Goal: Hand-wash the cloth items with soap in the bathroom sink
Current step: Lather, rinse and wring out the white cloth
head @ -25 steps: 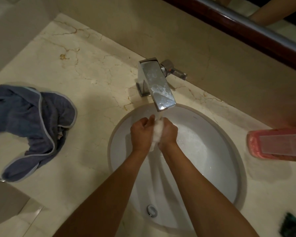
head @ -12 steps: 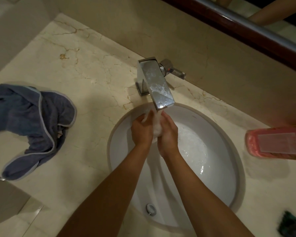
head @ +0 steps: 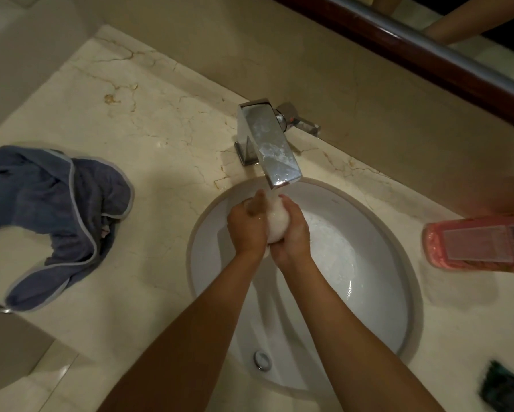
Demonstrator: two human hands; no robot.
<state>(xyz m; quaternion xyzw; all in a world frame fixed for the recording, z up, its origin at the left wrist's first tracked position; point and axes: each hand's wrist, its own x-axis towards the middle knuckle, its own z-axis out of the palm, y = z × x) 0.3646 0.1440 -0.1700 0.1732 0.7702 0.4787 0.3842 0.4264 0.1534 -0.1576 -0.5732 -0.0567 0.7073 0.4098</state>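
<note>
Across the whole marble counter [head: 160, 138] things are spread out a bit, with the round white sink [head: 383, 263] sunk into it near the middle. Off to the left a blue towel [head: 56, 209] with pale trim lies crumpled, well apart from the basin. Far right edge, a pink bottle [head: 481, 242] lies on its side, partly cut off. Chrome faucet [head: 267, 141] sticks out over the back rim, water running from the spout.

Right under that spout, over the basin, the person's squeezing a small white sudsy cloth [head: 276, 223] between both hands. Left hand [head: 245, 224] is curled against its left side, right hand [head: 294, 230] wraps around the other side, fingers bent over the top. Foamy water sits on the bowl just right of the hands. Drain [head: 261, 359] is down at the near end.
</note>
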